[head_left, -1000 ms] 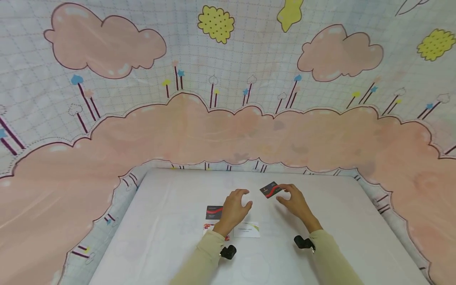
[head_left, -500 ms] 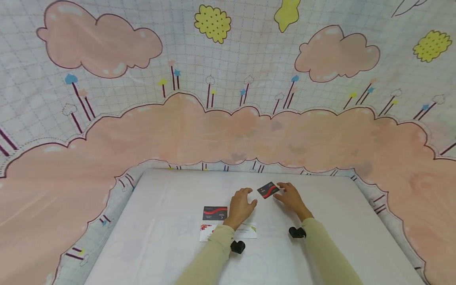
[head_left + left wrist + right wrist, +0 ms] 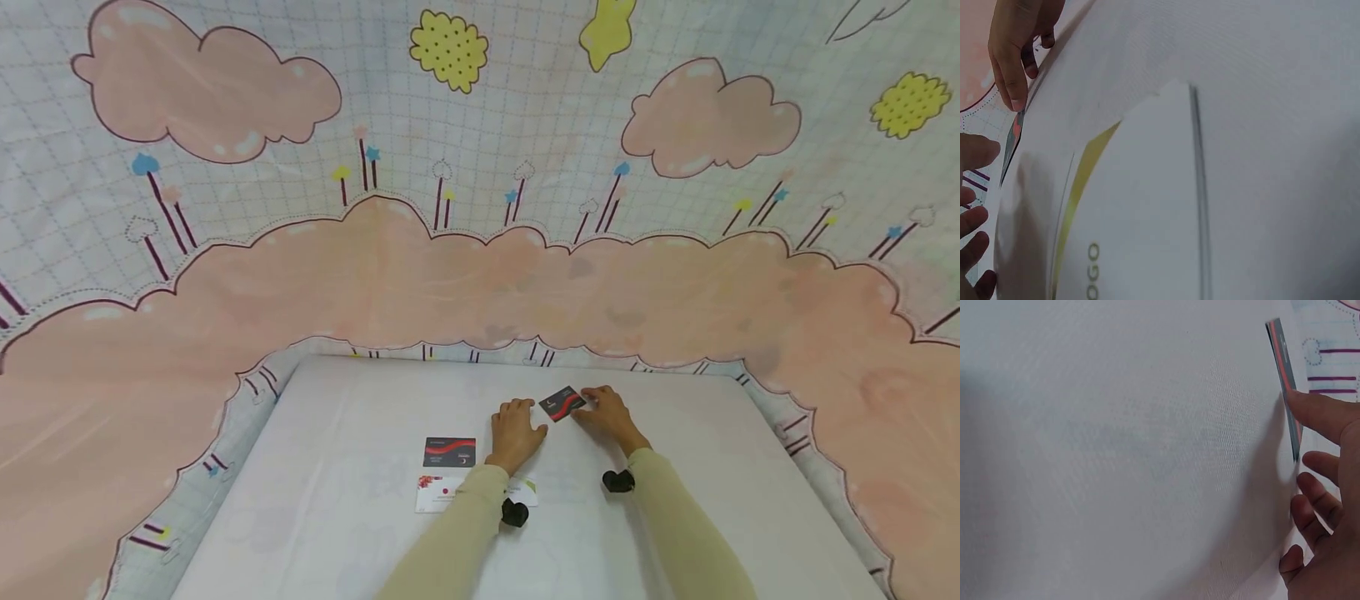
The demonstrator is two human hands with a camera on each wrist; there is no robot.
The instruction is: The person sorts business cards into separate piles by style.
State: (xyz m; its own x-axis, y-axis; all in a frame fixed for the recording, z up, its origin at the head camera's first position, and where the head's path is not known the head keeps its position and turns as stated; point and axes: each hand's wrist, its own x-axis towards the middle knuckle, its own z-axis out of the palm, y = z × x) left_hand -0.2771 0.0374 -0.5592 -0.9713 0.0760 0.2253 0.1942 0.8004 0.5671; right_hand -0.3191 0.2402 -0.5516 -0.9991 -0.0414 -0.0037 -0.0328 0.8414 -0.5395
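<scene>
A black card with a red swoosh (image 3: 562,404) lies flat on the white tabletop (image 3: 337,467), seen edge-on in the right wrist view (image 3: 1285,381). My right hand (image 3: 604,414) touches its right edge with nearly straight fingertips (image 3: 1316,412). My left hand (image 3: 517,431) rests flat on the table just left of that card, fingers relaxed, holding nothing. Under my left forearm lies a white card with a green-yellow stripe (image 3: 529,490), which fills the left wrist view (image 3: 1141,206).
A second black and red card (image 3: 450,452) lies left of my left hand. A white card with red flowers (image 3: 437,493) sits just below it. A cloud-printed cloth (image 3: 480,250) hangs behind and around the table.
Both hands have come down and forward onto the table. My left hand has shifted right toward the far card, uncovering the black card at the left. My right fingers now touch the far card.
</scene>
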